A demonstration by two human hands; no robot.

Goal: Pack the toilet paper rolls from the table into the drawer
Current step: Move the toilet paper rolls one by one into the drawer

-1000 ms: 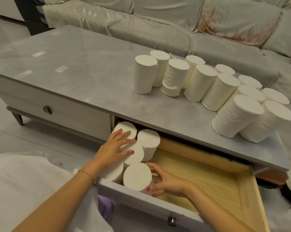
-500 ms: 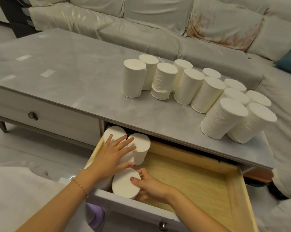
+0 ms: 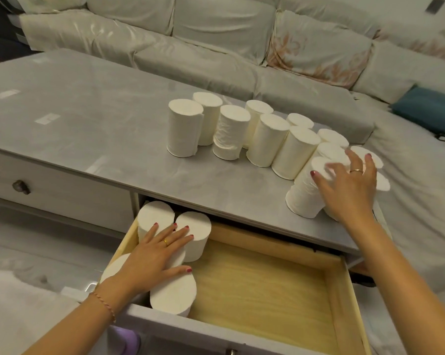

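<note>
Five rolls stand packed in the left end of the open drawer (image 3: pixel 339 298), from its back left corner to its front wall; the rest of its wooden floor is bare. The left hand (image 3: pixel 154 254) lies spread and flat on the packed rolls (image 3: pixel 175 293). About a dozen rolls still stand on the table (image 3: pixel 88 139), toward its right end. The right hand (image 3: pixel 349 185), fingers spread, reaches over the nearest roll (image 3: pixel 306 196) by the front right corner, not yet closed on it. By this count, most of the packing is left
</note>
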